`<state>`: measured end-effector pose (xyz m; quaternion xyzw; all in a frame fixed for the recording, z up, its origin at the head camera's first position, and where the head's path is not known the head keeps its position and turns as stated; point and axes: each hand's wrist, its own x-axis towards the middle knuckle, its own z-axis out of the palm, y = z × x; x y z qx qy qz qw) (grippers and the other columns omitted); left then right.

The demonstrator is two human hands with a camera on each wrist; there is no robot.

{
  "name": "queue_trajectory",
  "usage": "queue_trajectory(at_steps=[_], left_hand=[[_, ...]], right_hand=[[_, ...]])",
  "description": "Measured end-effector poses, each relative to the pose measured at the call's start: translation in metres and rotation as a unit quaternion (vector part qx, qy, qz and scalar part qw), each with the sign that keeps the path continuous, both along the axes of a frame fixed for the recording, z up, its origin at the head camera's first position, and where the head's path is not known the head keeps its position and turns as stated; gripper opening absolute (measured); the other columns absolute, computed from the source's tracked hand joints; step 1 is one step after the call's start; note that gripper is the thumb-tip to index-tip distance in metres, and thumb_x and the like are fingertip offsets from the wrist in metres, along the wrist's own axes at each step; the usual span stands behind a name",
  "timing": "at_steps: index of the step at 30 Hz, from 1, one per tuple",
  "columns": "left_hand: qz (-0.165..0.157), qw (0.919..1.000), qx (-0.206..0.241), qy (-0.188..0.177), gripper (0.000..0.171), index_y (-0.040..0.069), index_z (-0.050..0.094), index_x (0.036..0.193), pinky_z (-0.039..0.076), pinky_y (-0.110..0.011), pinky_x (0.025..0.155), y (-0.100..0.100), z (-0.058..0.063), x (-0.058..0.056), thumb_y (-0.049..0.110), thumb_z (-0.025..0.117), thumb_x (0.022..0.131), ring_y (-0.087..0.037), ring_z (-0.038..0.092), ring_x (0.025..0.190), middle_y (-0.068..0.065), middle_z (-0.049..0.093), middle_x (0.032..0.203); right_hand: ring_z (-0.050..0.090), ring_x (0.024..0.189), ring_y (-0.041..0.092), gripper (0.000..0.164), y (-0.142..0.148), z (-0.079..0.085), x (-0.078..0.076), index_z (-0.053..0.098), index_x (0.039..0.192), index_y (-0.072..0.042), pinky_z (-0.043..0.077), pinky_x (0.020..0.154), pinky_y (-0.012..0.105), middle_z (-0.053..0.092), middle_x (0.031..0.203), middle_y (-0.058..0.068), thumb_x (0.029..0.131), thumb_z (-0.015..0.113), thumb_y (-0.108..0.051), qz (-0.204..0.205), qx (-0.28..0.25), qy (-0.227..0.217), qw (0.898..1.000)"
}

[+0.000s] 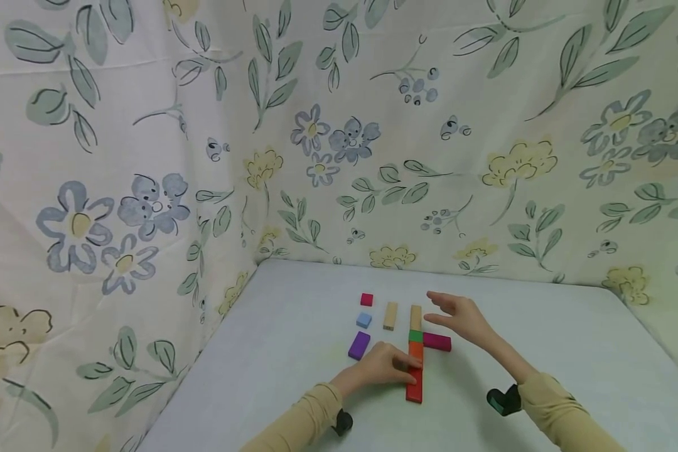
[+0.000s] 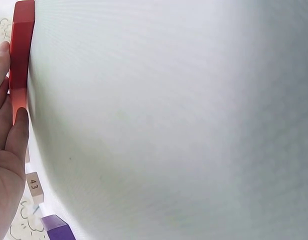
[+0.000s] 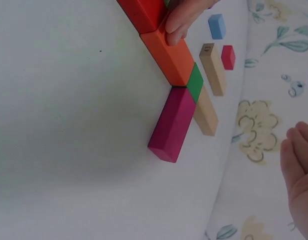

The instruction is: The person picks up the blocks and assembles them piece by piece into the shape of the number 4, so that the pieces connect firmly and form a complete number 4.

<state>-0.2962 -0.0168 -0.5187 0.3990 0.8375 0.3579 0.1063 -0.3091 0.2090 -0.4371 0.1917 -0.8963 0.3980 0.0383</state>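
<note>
My left hand (image 1: 381,365) reaches over a row of wooden blocks, its fingertips at the orange block (image 1: 415,351) and the red block (image 1: 414,392). In the right wrist view those fingertips rest on the orange block's top. Beyond the orange block come a small green block (image 1: 415,336) and a plain wooden block (image 1: 415,316), end to end. A magenta block (image 1: 437,342) juts out to the right beside the green one. My right hand (image 1: 460,317) hovers just right of the plain block, fingers extended and holding nothing.
Left of the row lie another plain block (image 1: 390,316), a small pinkish-red block (image 1: 366,299), a light blue block (image 1: 364,320) and a purple block (image 1: 359,345). The white table (image 1: 542,339) meets a floral cloth (image 1: 457,157) at the back and left.
</note>
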Motion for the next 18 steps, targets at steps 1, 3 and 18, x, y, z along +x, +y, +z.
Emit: queue_trajectory(at_steps=[1, 3, 18], left_hand=[[0.000, 1.0000, 0.000, 0.001, 0.032, 0.018, 0.071, 0.113, 0.046, -0.009, 0.072, 0.0000, -0.0001, -0.0002, 0.023, 0.074, 0.082, 0.009, 0.059, 0.087, 0.010, 0.071, 0.111], [0.001, 1.0000, 0.000, 0.003, 0.032, 0.018, 0.071, 0.113, 0.046, -0.009, 0.073, 0.0001, -0.0003, -0.0005, 0.024, 0.074, 0.081, 0.009, 0.058, 0.087, 0.010, 0.070, 0.111], [0.003, 1.0000, -0.003, -0.007, 0.032, 0.018, 0.071, 0.114, 0.046, -0.010, 0.074, -0.0005, 0.0019, 0.0010, 0.023, 0.074, 0.082, 0.006, 0.059, 0.088, 0.010, 0.070, 0.112]], right_hand=[[0.057, 0.117, 0.041, 0.060, 0.0000, 0.0005, 0.0007, 0.052, 0.133, -0.001, 0.051, 0.089, 0.048, 0.057, 0.131, 0.022, 0.084, 0.071, -0.030, 0.000, -0.002, 0.000, 1.000], [0.057, 0.117, 0.041, 0.059, 0.0000, 0.0013, 0.0021, 0.052, 0.133, -0.002, 0.050, 0.089, 0.048, 0.057, 0.130, 0.022, 0.084, 0.071, -0.030, 0.000, -0.006, 0.001, 1.000], [0.057, 0.117, 0.040, 0.057, -0.0041, -0.0076, 0.0107, 0.054, 0.132, -0.003, 0.053, 0.088, 0.040, 0.059, 0.129, 0.020, 0.084, 0.071, -0.031, -0.009, -0.017, -0.013, 1.000]])
